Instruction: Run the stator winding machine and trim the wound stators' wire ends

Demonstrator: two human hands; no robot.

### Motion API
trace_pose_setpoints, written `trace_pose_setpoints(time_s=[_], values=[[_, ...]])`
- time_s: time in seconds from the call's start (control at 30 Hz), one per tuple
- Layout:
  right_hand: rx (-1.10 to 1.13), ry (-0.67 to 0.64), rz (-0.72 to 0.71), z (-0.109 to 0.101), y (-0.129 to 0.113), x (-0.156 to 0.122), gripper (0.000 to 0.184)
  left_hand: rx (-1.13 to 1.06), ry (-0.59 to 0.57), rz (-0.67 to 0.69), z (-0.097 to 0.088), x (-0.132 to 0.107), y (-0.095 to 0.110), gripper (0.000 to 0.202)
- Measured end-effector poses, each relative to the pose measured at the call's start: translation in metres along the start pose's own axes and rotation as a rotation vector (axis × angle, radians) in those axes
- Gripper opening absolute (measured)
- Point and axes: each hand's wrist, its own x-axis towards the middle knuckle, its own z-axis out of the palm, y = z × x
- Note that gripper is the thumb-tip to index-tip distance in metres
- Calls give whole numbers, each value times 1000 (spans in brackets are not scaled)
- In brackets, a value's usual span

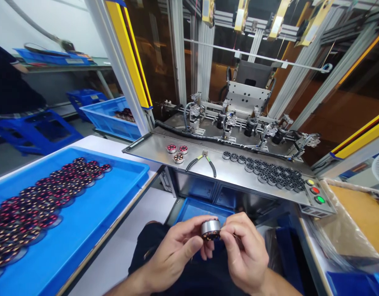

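Above my lap, my left hand [180, 246] grips a motor stator [211, 227] with a bright metal ring and dark, wound ends. My right hand [245, 250] is closed in a pinch at the stator's right side. Fine wire ends [236, 237] show at its fingertips. On the metal ledge ahead lie three wound stators [178, 158] with red and copper windings. Beside them rests a pair of cutting pliers [204, 156] with black and green handles, jaws pointing away. Farther right stand rows of black unwound stator cores [269, 170].
A blue tray [115, 193] to my left carries many wound stators. Behind the ledge is a winding machine [248, 96] with several wire-fed stations. A button box [315, 190] sits at the ledge's right end, near a lined carton [359, 218]. A seated person [13, 82] is at far left.
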Motion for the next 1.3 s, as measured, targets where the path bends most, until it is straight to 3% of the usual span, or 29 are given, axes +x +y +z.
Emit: trace_pose_setpoints(time_s=[0.17,0.33,0.43,0.53,0.6,0.7,0.77,0.87,0.97,1.1,1.2,1.3], values=[[-28,-8,12,-4,-3,5,17,-58,-27,78,-3,-3,-6,39],[-11,25,95,-5,-7,8,18,-74,19,198,-2,-7,-2,19],[31,-27,82,-8,-8,9,17,-232,64,205,2,-5,3,12],[50,-93,-30,-14,-8,10,13,-335,81,85,7,2,5,41],[20,-115,-98,-18,-8,12,11,-340,-51,-88,8,6,3,55],[-56,-122,-147,-22,-8,12,10,-329,-198,-212,11,7,-1,44],[-91,-104,-122,-22,-9,11,10,-308,-137,-154,14,6,-2,32],[-67,-46,3,-17,-11,8,14,-217,-27,-22,18,4,0,25],[45,-12,166,-9,-10,4,20,48,87,200,17,2,-2,28],[300,-11,509,2,1,-8,33,508,201,514,10,0,-8,52],[508,-28,728,8,9,-18,37,729,237,622,8,0,-6,62],[577,-21,822,11,12,-24,41,838,251,674,10,2,3,54]])
